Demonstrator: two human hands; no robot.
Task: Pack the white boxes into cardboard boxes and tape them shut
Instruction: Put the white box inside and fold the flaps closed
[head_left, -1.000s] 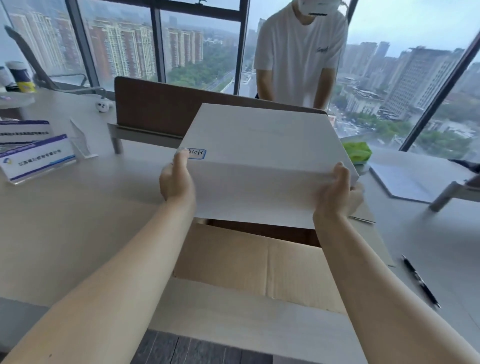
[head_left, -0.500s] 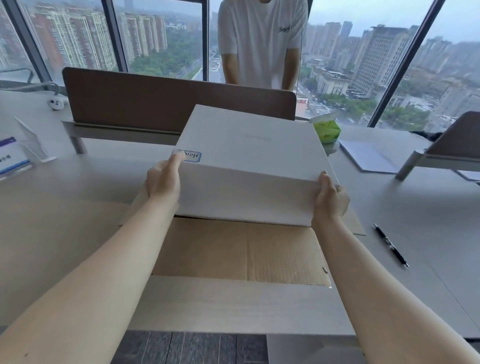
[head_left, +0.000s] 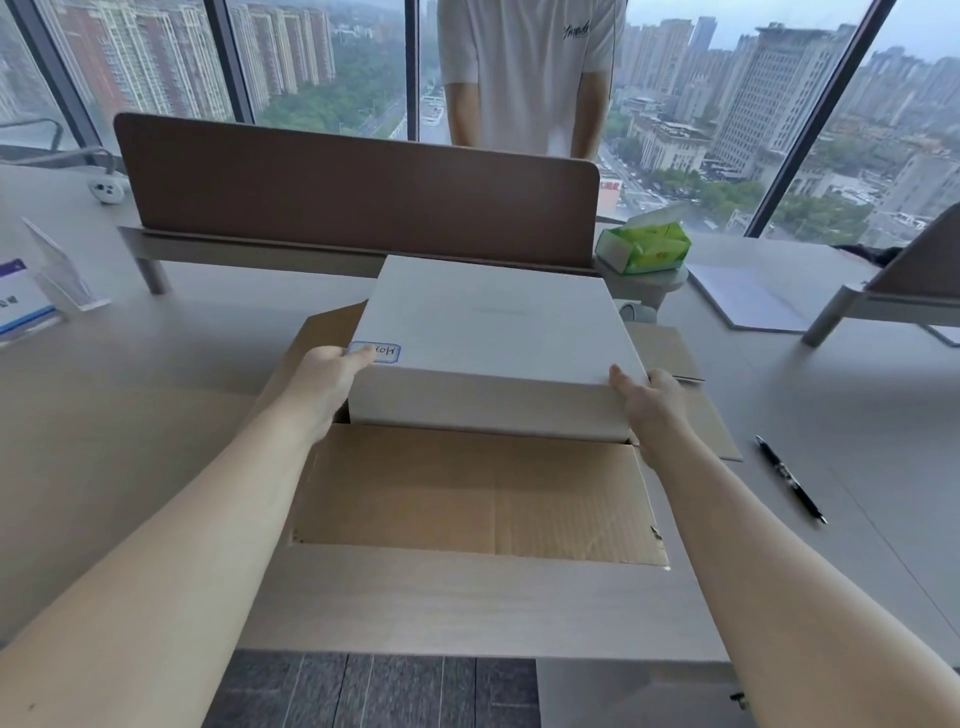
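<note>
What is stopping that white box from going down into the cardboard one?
Nothing visible. The left hand and right hand hold the white box by its sides over the cardboard box, whose flaps are folded outward, leaving the opening clear.

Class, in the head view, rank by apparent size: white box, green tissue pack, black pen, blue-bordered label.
1. white box
2. green tissue pack
3 and 4. black pen and blue-bordered label look too alike to rank: the pen is longer but thinner.
</note>
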